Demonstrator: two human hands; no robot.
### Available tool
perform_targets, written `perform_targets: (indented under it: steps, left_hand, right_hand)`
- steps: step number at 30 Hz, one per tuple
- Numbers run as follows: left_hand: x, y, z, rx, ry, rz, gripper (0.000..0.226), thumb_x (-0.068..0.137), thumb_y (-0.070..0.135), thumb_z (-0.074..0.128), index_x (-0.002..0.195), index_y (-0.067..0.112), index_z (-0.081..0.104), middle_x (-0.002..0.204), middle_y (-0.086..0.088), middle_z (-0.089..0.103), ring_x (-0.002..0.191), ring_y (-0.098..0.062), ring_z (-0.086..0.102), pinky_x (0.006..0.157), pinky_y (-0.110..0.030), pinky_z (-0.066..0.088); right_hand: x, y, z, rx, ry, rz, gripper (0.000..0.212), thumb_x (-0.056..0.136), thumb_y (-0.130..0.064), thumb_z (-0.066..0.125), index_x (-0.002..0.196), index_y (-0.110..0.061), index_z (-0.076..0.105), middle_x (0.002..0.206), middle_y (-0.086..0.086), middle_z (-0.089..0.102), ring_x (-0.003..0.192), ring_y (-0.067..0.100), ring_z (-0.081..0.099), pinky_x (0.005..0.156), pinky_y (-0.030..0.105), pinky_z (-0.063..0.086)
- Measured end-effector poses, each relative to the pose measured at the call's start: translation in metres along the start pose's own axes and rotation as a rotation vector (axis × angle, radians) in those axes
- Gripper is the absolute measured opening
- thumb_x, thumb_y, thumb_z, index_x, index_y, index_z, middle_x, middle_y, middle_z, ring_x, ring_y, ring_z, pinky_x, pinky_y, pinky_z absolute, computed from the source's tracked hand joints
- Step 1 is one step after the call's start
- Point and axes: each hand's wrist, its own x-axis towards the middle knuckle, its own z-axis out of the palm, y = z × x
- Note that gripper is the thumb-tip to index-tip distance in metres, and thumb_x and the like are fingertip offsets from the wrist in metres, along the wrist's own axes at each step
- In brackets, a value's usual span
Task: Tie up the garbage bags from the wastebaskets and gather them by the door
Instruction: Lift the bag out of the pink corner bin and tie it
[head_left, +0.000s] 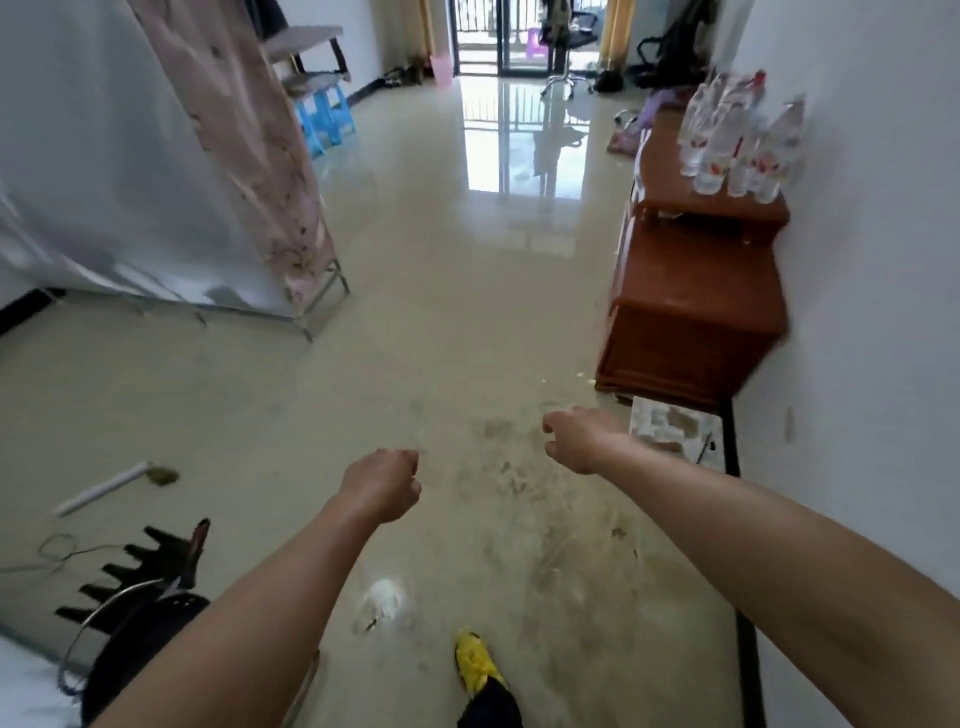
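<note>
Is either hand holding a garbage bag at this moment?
No, the left hand and the right hand both have curled fingers and hold nothing.

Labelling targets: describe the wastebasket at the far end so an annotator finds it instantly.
Find the glass door at the room's far end. Left of its frame stands the pink wastebasket; the shoes beside it are dark and low.

Glossy tiled floor, wooden cabinet
</note>
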Motion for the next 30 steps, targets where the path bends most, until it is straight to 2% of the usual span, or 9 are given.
perform_targets:
  steps: [8, 16, 22, 26, 30]
  left_hand:
    - [0.146, -0.15, -0.097, -0.042, 0.008, -0.202, 0.028, 0.092, 0.029, 0.049, 0.116, 0.02, 0.06, 0.125, -0.008, 0.06, 0.113, -0.027, 0.058, 0.087, -0.032, 0.045]
    - [0.28, -0.268, -0.154, -0.084, 0.013, -0.358, 0.029, 0.092, 0.027, 0.048, 0.117, 0.02, 0.059, 0.126, -0.008, 0.059, 0.114, -0.027, 0.057, 0.087, -0.032, 0.044]
    - [0.4, -0.378, -0.206, -0.163, 0.031, -0.548, 0.027, 0.092, 0.026, 0.046, 0.115, 0.019, 0.058, 0.123, -0.008, 0.06, 0.111, -0.028, 0.058, 0.082, -0.032, 0.043]
    - [0.443, -0.444, -0.239, -0.257, 0.078, -0.638, 0.025, 0.091, 0.023, 0.045, 0.111, 0.017, 0.059, 0.117, -0.008, 0.062, 0.104, -0.028, 0.059, 0.075, -0.031, 0.042]
    - [0.455, -0.524, -0.241, -0.35, 0.067, -0.769, 0.022, 0.091, 0.021, 0.046, 0.109, 0.014, 0.058, 0.114, -0.009, 0.062, 0.097, -0.029, 0.06, 0.076, -0.033, 0.046]
  right_hand:
    - [0.201, -0.123, -0.099, -0.007, -0.013, -0.223, 0.039, 0.096, -0.031, 0.048, 0.133, -0.022, 0.054, 0.136, 0.004, 0.056, 0.121, 0.026, 0.055, 0.093, 0.036, 0.045]
    - [0.409, -0.239, -0.168, -0.086, -0.028, -0.456, 0.04, 0.094, -0.035, 0.05, 0.132, -0.023, 0.053, 0.135, 0.005, 0.056, 0.123, 0.026, 0.053, 0.094, 0.036, 0.045]
    - [0.581, -0.349, -0.226, -0.175, -0.039, -0.646, 0.039, 0.095, -0.035, 0.05, 0.132, -0.021, 0.054, 0.135, 0.006, 0.056, 0.121, 0.026, 0.055, 0.093, 0.036, 0.045]
    - [0.665, -0.428, -0.273, -0.232, -0.027, -0.734, 0.039, 0.095, -0.034, 0.05, 0.131, -0.02, 0.054, 0.134, 0.008, 0.056, 0.119, 0.029, 0.056, 0.094, 0.039, 0.047]
    - [0.726, -0.534, -0.295, -0.316, -0.039, -0.87, 0.04, 0.096, -0.034, 0.049, 0.134, -0.022, 0.052, 0.134, 0.007, 0.057, 0.119, 0.029, 0.056, 0.091, 0.037, 0.045]
